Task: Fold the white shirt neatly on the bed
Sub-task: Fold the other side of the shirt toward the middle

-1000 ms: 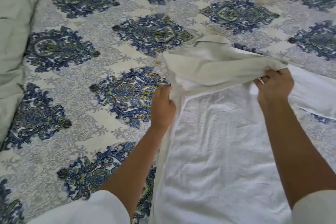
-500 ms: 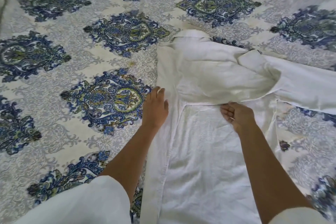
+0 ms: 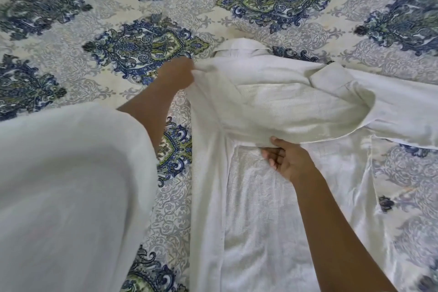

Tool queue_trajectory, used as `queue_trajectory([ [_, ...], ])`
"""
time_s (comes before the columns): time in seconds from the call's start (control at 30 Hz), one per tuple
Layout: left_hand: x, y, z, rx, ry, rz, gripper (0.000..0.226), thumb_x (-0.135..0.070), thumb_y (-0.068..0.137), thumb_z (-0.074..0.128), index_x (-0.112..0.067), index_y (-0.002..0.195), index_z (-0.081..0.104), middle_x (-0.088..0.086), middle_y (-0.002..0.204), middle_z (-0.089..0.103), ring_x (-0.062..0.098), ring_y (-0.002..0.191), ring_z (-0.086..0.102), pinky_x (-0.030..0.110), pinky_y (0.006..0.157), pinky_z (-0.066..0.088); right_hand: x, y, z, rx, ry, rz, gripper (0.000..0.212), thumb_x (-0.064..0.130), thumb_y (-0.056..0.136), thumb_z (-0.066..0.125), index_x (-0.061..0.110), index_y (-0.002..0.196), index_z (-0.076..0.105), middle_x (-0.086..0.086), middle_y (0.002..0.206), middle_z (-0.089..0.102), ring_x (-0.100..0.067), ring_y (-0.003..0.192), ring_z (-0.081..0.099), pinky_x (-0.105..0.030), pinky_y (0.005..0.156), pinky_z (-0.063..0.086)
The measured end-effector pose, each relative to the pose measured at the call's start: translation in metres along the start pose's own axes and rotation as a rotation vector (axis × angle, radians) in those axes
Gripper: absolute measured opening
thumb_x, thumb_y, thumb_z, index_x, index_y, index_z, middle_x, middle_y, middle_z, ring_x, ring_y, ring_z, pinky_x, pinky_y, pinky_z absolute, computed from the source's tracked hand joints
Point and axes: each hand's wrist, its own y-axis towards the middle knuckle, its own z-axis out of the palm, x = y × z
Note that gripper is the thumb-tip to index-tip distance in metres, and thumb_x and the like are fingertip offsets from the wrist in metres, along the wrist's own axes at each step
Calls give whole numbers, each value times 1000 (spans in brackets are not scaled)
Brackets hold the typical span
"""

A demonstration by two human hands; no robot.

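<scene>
- The white shirt (image 3: 260, 232) lies flat on the bed (image 3: 71, 59). Its collar (image 3: 239, 48) points at the far edge and its body runs down toward the near edge.
- It sits right of the bed's middle, on a cover of blue and green medallions.
- The left hand (image 3: 176, 74) is up at the shirt's left shoulder, just beside the collar. Its fingers are bunched tight on the fabric edge, which is lifted a little off the bed.
- One folded sleeve (image 3: 284, 111) lies across the chest from left to right, and its cloth bulges rather than lying flat.
- The right hand (image 3: 290, 162) is at the lower edge of that folded sleeve. The thumb is on top, the fingers (image 3: 270, 156) are curled underneath, and the hem is pinched between them.
- The other sleeve (image 3: 407, 106) stretches away toward the bed's right edge and runs out of view.
- The shirt's left front edge falls in a long straight line toward the near edge.
- A loose white sleeve (image 3: 71, 197) on the person's left arm fills the near-left corner and hides the bed beneath it.
</scene>
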Motion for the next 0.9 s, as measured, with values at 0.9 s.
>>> queue_trajectory([
  [0.9, -51, -454, 175, -175, -935, -463, 36, 8, 88, 48, -9, 119, 56, 5, 126, 45, 15, 101, 53, 24, 83, 44, -135, -102, -21, 410, -868, 207, 27, 29, 76, 75, 9, 92, 66, 0, 71, 55, -10, 57, 39, -22, 55, 29],
])
